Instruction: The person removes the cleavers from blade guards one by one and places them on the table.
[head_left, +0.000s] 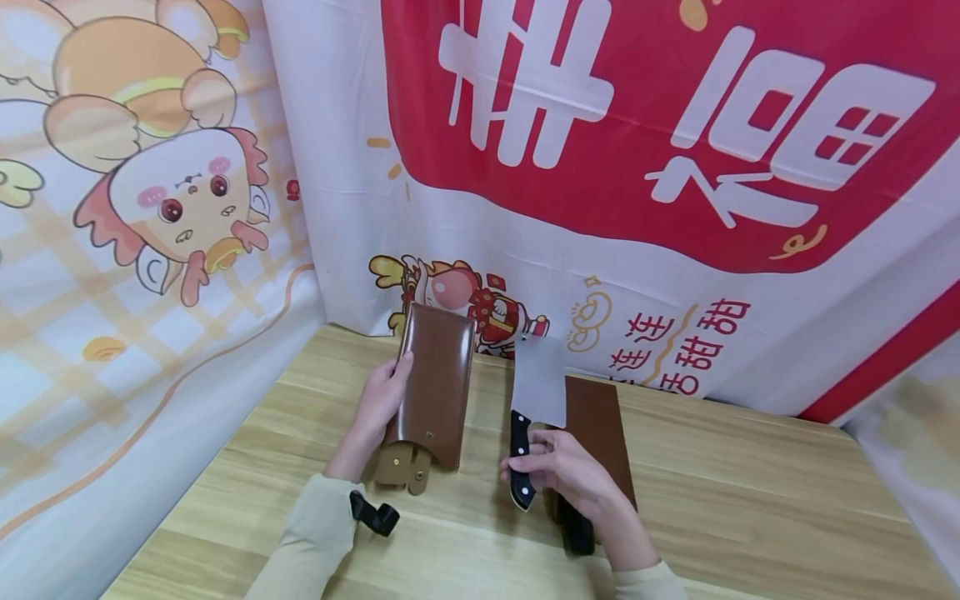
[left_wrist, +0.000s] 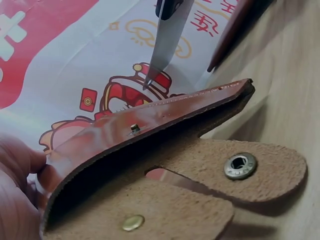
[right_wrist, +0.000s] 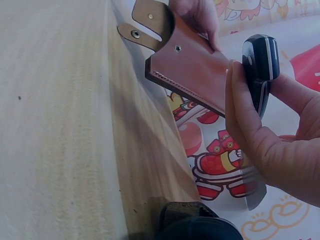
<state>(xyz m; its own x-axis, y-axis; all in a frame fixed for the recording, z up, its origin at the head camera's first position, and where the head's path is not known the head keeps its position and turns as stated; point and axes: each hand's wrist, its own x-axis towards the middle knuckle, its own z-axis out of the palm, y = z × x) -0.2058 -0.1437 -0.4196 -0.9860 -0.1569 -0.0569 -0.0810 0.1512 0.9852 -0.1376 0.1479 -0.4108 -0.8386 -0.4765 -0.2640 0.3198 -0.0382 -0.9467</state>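
Note:
My left hand [head_left: 381, 400] grips the left side of a brown leather knife sheath [head_left: 438, 375], thumb on its front. The sheath's mouth faces me, its two tan straps [head_left: 395, 463] folded open; in the left wrist view a metal snap [left_wrist: 240, 166] shows on one strap, and the dark mouth gapes. To the right, my right hand [head_left: 562, 467] pinches the black riveted handle [head_left: 521, 462] of a cleaver between thumb and fingers. Its broad blade [head_left: 540, 379] points away from me, apart from the sheath. In the right wrist view the handle [right_wrist: 260, 57] stands between thumb and fingers.
Beneath my right forearm, a second brown leather sheath [head_left: 600, 408] lies on the wooden table [head_left: 720, 500], with a black handle [head_left: 576, 529] at its near end. Printed cloth [head_left: 337, 167] hangs behind the table and along its left side. A black strap mount [head_left: 373, 512] sits on my left wrist.

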